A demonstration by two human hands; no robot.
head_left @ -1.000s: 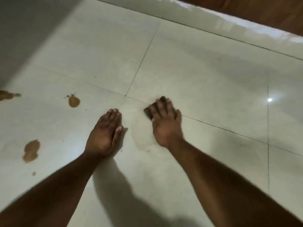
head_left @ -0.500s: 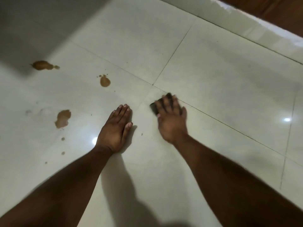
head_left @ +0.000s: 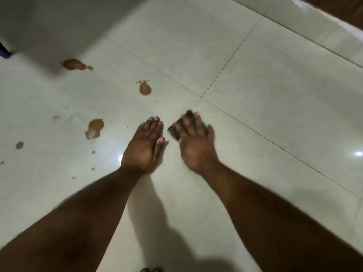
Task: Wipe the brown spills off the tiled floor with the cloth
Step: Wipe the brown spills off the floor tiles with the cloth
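— What are the hands doing?

— The left hand (head_left: 144,146) lies flat on the floor (head_left: 255,95), with its fingers straight and close together. It holds nothing.

— And the other one?

— The right hand (head_left: 193,142) is just beside it, and it looks blurry. Its fingers are spread out flat on top of a dark cloth (head_left: 174,130). It presses the cloth down on the floor. I can only see a bit of the cloth poking out by the fingers.

— Where are the brown spills?

— They are all off to the left of the hands, and the cloth is not touching any of them. One brown spot (head_left: 145,88) sits on the floor above the left hand, with tiny drops next to it. A bigger brown puddle (head_left: 94,128) is to the left of the left hand, and it has a shiny pale patch in it. Another long brown splash (head_left: 73,64) is farther away, at the edge of a dark shadow. A little round spot (head_left: 19,145) is way over on the left side. Some small drops (head_left: 93,160) are near the left wrist.

— What is the floor like?

— It has big pale shiny tiles with thin dark lines between them. The cloth is near where the lines cross (head_left: 201,97). A small blue thing (head_left: 5,52) peeks in at the far left edge, but I cannot tell what it is.
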